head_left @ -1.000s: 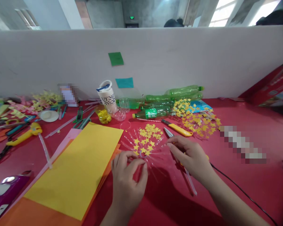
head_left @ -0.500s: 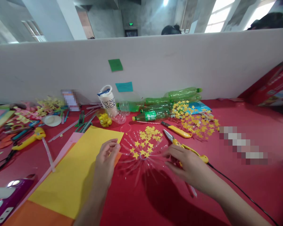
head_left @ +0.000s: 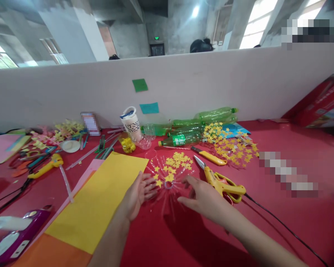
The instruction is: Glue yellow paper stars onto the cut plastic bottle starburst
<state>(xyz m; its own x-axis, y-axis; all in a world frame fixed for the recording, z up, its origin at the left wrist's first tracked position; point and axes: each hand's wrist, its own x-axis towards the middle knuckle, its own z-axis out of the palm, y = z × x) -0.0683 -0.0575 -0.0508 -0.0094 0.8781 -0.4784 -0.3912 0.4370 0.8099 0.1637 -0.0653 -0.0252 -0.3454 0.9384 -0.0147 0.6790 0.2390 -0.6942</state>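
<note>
A clear plastic piece cut into thin radiating strips (head_left: 169, 202) lies on the red table, its round neck at the centre. Yellow paper stars (head_left: 179, 160) are on its far strips. My left hand (head_left: 140, 193) is at its left side, fingers spread and holding nothing. On the other side my right hand (head_left: 202, 194) reaches over the strips, thumb and fingers apart with nothing between them. Just beyond the right hand are a yellow glue gun (head_left: 221, 182) and scissors (head_left: 199, 162). Yellow paper (head_left: 100, 200) lies under my left forearm.
Green bottles (head_left: 183, 139), a white cup (head_left: 130, 124) and a star-covered clear piece (head_left: 235, 148) stand or lie near the white partition (head_left: 211, 81). A yellow cutter (head_left: 211, 157) is at centre right. Another glue gun (head_left: 46, 167) and a purple device (head_left: 19, 235) are at left.
My left hand has moved right and spread its fingers at the strips. My right hand has shifted slightly left, uncovering more of the glue gun. The view has tilted up a little.
</note>
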